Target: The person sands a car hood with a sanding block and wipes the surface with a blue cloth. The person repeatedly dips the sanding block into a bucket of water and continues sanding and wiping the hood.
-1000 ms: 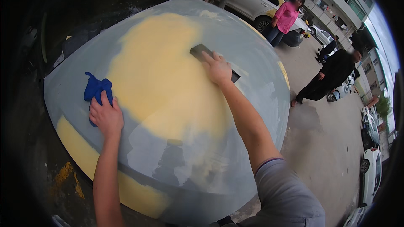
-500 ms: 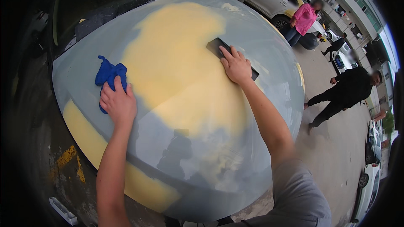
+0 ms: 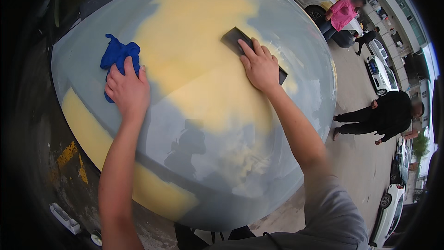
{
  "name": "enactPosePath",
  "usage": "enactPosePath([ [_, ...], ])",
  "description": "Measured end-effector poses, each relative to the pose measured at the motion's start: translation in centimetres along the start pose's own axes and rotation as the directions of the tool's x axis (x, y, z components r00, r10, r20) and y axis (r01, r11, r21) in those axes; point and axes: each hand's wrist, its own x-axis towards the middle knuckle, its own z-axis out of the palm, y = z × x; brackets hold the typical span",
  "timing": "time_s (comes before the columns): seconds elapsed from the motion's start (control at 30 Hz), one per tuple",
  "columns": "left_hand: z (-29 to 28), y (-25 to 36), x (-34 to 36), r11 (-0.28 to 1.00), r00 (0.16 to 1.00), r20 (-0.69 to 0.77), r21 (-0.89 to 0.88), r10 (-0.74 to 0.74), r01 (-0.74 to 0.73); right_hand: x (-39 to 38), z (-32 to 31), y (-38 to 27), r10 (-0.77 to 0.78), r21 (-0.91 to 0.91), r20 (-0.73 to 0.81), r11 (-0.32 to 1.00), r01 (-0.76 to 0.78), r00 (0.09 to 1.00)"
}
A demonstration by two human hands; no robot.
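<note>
A large car hood (image 3: 157,146) with grey primer and a wide, uneven yellow patch (image 3: 199,55) spreads out in front of me. My right hand (image 3: 260,67) is closed on a long black sanding block (image 3: 232,39), which lies flat across the right part of the yellow patch. Fingers hide the block's middle; both ends show. On the hood's left side, my left hand (image 3: 127,88) presses its curled fingers on a crumpled blue cloth (image 3: 115,54). Part of the cloth is under the hand.
Another yellow band (image 3: 88,122) runs along the hood's near left edge. To the right, a person in black (image 3: 381,115) and one in pink (image 3: 342,14) are on the paved ground. Parked cars (image 3: 391,213) line the far side. A white object (image 3: 64,217) lies at lower left.
The hood sits higher in view. Against the yellow patch, the sanding block has moved nearer to me and slightly left. The left hand stays on the cloth. The person in black has shifted.
</note>
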Motion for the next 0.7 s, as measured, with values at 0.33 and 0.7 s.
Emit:
enactPosePath([
  [0.33,0.0,-1.6,0.0,0.997,0.995,0.086,0.064,-0.041,0.036,-15.0,-4.3,-7.9,-0.067,0.065,0.028,0.996,0.065,0.997],
  [0.7,-0.1,1.7,-0.2,0.998,0.998,0.057,-0.057,0.007,-0.004,10.2,4.2,6.1,0.234,-0.074,0.123,0.971,-0.226,0.964],
])
